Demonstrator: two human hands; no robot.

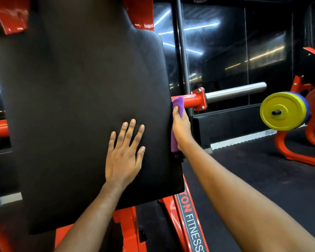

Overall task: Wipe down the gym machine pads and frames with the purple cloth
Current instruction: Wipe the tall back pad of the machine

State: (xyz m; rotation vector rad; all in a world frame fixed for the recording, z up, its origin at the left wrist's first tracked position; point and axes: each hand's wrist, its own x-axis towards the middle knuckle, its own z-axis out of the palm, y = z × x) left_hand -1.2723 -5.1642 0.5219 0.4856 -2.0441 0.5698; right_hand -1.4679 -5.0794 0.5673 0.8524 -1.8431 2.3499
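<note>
You are in a dim gym, with a black rubber floor (253,170) underfoot and a dark mirrored wall (225,51) ahead. The purple cloth (177,104) is in your right hand (182,130), held against the right edge of the black pad (80,106). 1 fold of it shows above your fingertips and 1 strip shows below the heel of the hand. That hand grips the cloth, but the fingers behind the pad's edge are hidden.

Your left hand (125,157) lies flat on the pad's face just left of the right one, fingers spread and holding nothing. It looks as if it is bracing the pad.

Just above the right hand, touching the cloth's top fold, runs the red frame tube (191,100), with a chrome sleeve (235,91) beyond it. Well off to the right hangs 1 yellow plate (282,111). Below your right forearm a red rail (189,215) reads "FITNESS".

By my reading, you are wiping the pad's side edge. The next move calls for running the cloth along that edge with steady pressure, then on to the red tube.

No bucket, bottle or bin shows anywhere.
</note>
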